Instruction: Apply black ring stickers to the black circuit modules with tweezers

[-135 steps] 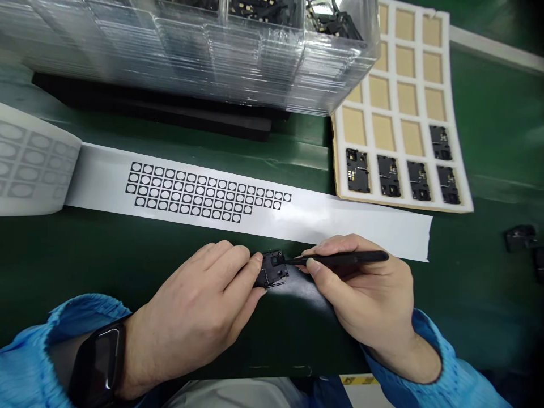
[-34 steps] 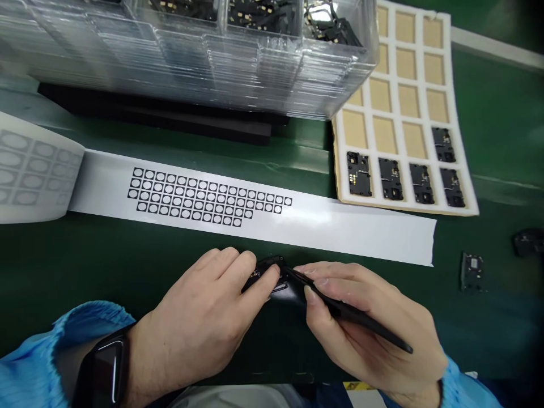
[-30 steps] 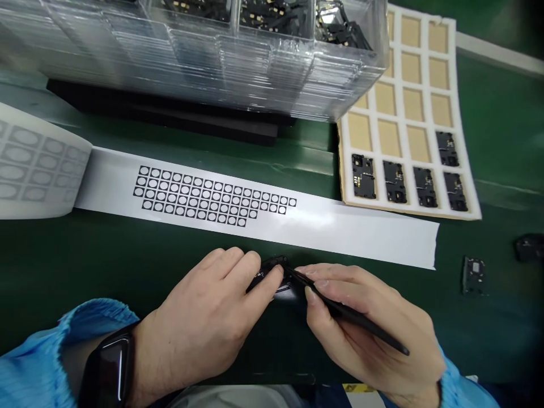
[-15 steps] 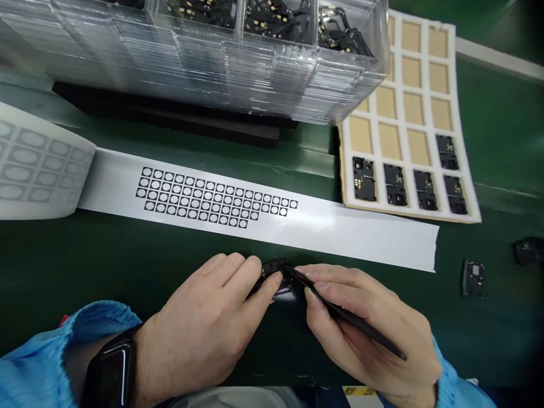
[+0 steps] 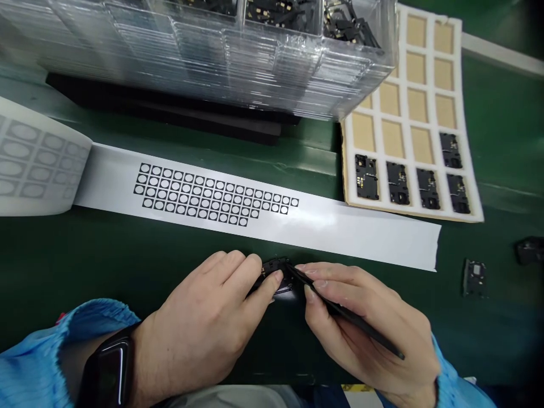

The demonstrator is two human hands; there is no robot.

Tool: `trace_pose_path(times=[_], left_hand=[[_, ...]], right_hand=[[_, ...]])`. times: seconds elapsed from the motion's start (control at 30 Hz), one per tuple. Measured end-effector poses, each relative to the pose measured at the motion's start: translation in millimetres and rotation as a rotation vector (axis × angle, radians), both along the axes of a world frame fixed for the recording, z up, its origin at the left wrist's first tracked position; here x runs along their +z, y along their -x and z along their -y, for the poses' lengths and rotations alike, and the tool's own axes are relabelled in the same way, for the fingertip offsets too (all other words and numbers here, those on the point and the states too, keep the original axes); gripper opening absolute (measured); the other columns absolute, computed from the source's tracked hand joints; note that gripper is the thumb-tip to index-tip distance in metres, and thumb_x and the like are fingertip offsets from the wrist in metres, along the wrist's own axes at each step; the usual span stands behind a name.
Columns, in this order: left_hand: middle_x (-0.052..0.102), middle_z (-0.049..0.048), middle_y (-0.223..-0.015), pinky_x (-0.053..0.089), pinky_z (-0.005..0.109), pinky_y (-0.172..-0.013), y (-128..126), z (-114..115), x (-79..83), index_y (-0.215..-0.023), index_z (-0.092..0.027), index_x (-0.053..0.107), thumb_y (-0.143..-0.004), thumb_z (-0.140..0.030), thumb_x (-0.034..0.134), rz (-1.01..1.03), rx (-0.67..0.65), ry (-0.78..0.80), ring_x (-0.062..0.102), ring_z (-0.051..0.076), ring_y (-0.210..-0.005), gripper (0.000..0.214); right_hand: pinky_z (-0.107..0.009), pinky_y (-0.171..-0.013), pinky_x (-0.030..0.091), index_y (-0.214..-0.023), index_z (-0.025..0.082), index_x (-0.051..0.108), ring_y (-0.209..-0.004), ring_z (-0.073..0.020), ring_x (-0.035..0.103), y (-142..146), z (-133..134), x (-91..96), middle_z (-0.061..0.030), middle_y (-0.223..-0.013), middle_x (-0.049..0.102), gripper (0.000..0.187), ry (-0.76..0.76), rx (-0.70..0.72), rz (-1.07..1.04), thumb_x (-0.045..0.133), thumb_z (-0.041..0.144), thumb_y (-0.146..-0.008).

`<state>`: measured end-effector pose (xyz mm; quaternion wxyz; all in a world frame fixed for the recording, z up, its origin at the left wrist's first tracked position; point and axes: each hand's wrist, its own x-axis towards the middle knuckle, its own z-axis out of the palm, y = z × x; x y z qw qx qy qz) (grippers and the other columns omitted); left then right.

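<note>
Under the thumb and fingers of my left hand (image 5: 212, 311) is a small black electronic module (image 5: 275, 266), held down low over the green table. My left fingers hide much of it. A slim black pointed tool (image 5: 361, 323) lies pen-like in my right hand (image 5: 365, 317), pinched between thumb and fingers. Its tip meets the module's upper right part, just beside my left thumb. Whether the tool is tweezers or a single stick cannot be made out. Just beyond both hands runs a white backing strip (image 5: 331, 226) bearing rows of small black-framed oval stickers (image 5: 204, 192).
At left the strip curls into a roll (image 5: 38, 158). Stacked clear plastic trays (image 5: 238, 62) with black parts stand behind, near black bars (image 5: 170, 110). A white foam tray (image 5: 471, 187) at right holds several black modules. Another module (image 5: 475, 277) lies on the green table (image 5: 501, 334).
The view has shifted slightly, so the trays and strip sit a little differently in the picture. Both hands keep their hold, and the tool tip stays at the module.
</note>
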<state>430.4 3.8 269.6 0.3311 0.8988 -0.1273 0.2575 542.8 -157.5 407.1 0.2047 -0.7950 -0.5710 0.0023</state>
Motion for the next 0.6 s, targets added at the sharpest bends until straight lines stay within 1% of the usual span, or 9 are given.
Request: trace_pose_path(times=[0.17, 0.3, 0.43, 0.5, 0.6], left_hand=[[0.053, 0.0109, -0.103, 0.049, 0.042, -0.068, -0.1, -0.4, 0.1, -0.141, -0.009, 0.061, -0.092, -0.012, 0.060, -0.003, 0.000, 0.018, 0.047, 0.024, -0.084, 0.049], [0.054, 0.0110, -0.104, 0.050, 0.042, -0.069, 0.0, -0.3, -0.2, -0.142, -0.009, 0.060, -0.092, -0.011, 0.061, 0.001, -0.002, 0.016, 0.048, 0.024, -0.085, 0.051], [0.056, 0.0109, -0.105, 0.049, 0.043, -0.070, -0.4, 0.8, -0.8, -0.143, -0.010, 0.060, -0.092, -0.013, 0.063, -0.002, 0.002, 0.012, 0.050, 0.025, -0.087, 0.051], [0.056, 0.0095, -0.102, 0.047, 0.043, -0.069, -0.8, 1.9, -0.7, -0.142, -0.011, 0.061, -0.095, -0.016, 0.064, -0.003, 0.011, 0.021, 0.051, 0.025, -0.086, 0.047], [0.057, 0.0068, -0.097, 0.045, 0.043, -0.068, -1.8, 3.7, 1.1, -0.139, -0.012, 0.063, -0.101, -0.025, 0.062, 0.002, 0.015, 0.027, 0.051, 0.024, -0.083, 0.040]], right_hand=[[-0.035, -0.084, 0.071, -0.104, 0.011, 0.071, -0.096, -0.0252, 0.080, 0.9, 2.7, 1.3, -0.0164, -0.099, 0.079, 0.031, 0.015, -0.026, -0.010, 0.075, -0.008, -0.079], [-0.036, -0.083, 0.071, -0.105, 0.010, 0.070, -0.096, -0.0258, 0.080, 1.0, 4.1, 2.0, -0.0172, -0.099, 0.079, 0.032, 0.024, -0.001, 0.015, 0.074, -0.008, -0.079], [-0.038, -0.082, 0.072, -0.107, 0.014, 0.070, -0.096, -0.0267, 0.080, 0.6, 4.5, 4.5, -0.0149, -0.100, 0.079, 0.033, 0.031, -0.022, -0.001, 0.073, -0.006, -0.081], [-0.037, -0.082, 0.072, -0.108, 0.014, 0.070, -0.096, -0.0266, 0.080, 0.5, 4.6, 7.1, -0.0145, -0.101, 0.079, 0.033, 0.038, -0.034, 0.001, 0.074, -0.005, -0.081], [-0.035, -0.085, 0.072, -0.109, 0.013, 0.069, -0.097, -0.0257, 0.080, 0.7, 4.7, 11.4, -0.0147, -0.102, 0.079, 0.033, 0.080, -0.010, 0.038, 0.074, -0.004, -0.082]])
